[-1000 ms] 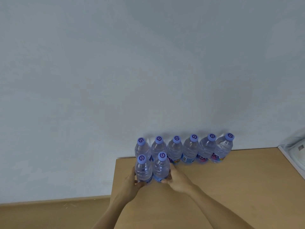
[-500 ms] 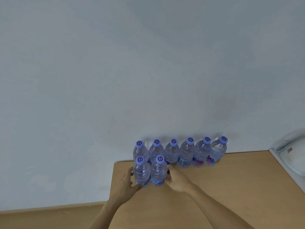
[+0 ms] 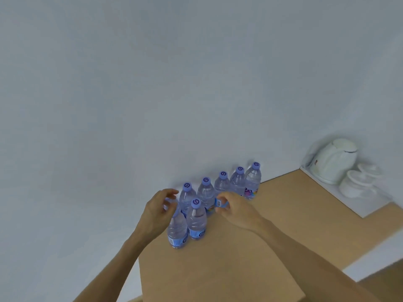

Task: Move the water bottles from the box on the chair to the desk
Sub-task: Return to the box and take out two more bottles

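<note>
Several clear water bottles with purple caps stand upright on the wooden desk (image 3: 218,269). A back row (image 3: 222,186) runs along the wall. Two more stand in front: the front-left bottle (image 3: 177,231) and the front-right bottle (image 3: 197,221). My left hand (image 3: 158,212) hovers by the front-left bottle's neck with loosely curled fingers and hides its cap. My right hand (image 3: 236,211) hangs just right of the front pair, fingers loosely curled, in front of a back-row bottle's blue label. Neither hand grips a bottle. The box and chair are out of view.
A white kettle (image 3: 331,162) and white lidded cups (image 3: 357,184) sit on a white tray (image 3: 362,208) at the desk's far right. The pale wall rises right behind the bottles. The desk's left edge lies beside the front-left bottle.
Both hands have let go of the two front bottles and lifted up and apart. The view has swung, bringing the kettle and cups into sight.
</note>
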The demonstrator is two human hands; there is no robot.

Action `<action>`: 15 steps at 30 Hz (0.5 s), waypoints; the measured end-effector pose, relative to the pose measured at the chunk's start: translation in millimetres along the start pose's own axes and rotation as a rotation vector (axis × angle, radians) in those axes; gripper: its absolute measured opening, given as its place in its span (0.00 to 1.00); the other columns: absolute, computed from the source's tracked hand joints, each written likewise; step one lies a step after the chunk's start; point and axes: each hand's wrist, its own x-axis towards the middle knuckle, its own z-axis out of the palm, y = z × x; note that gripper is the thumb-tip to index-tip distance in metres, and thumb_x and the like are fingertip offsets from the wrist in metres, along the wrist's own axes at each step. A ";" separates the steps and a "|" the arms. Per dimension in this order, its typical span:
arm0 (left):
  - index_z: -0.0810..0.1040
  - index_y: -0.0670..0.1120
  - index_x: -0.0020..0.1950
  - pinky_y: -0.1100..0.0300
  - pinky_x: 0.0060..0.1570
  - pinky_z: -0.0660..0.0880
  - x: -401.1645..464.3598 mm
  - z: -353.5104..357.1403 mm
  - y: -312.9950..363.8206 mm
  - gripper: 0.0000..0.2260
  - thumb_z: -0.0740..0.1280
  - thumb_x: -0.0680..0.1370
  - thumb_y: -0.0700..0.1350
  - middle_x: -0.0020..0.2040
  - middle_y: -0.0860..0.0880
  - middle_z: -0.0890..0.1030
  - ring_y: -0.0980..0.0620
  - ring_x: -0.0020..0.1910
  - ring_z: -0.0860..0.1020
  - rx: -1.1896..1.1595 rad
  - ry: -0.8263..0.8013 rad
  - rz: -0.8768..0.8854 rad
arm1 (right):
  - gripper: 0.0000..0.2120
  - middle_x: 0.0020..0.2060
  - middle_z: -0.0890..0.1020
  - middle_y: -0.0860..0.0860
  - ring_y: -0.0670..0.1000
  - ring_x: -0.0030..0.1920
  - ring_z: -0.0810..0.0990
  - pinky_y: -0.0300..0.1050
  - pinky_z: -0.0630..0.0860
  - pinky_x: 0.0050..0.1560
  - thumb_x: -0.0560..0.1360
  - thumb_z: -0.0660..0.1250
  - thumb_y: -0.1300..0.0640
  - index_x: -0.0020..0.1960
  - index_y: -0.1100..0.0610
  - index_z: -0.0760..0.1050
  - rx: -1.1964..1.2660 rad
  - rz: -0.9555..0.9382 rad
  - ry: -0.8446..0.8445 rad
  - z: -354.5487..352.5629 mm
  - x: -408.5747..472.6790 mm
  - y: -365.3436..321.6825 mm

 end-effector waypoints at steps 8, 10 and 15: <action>0.75 0.54 0.60 0.69 0.41 0.73 47.2 34.6 103.5 0.12 0.67 0.78 0.43 0.53 0.57 0.78 0.61 0.46 0.77 -0.089 -0.121 0.278 | 0.18 0.53 0.74 0.38 0.39 0.49 0.74 0.39 0.70 0.49 0.74 0.64 0.39 0.62 0.42 0.71 -0.090 0.157 0.244 -101.5 -81.1 16.3; 0.75 0.56 0.59 0.70 0.40 0.72 57.0 51.3 142.2 0.12 0.67 0.78 0.43 0.52 0.58 0.78 0.63 0.46 0.77 -0.109 -0.157 0.368 | 0.19 0.53 0.73 0.37 0.39 0.49 0.74 0.39 0.70 0.49 0.74 0.63 0.36 0.62 0.41 0.70 -0.115 0.210 0.316 -132.2 -108.1 25.8; 0.76 0.57 0.58 0.66 0.42 0.74 61.2 102.9 249.9 0.11 0.67 0.77 0.44 0.52 0.59 0.78 0.63 0.46 0.77 -0.189 -0.252 0.560 | 0.19 0.54 0.73 0.35 0.37 0.51 0.73 0.40 0.70 0.49 0.73 0.61 0.33 0.62 0.38 0.68 -0.174 0.330 0.453 -203.2 -190.0 56.5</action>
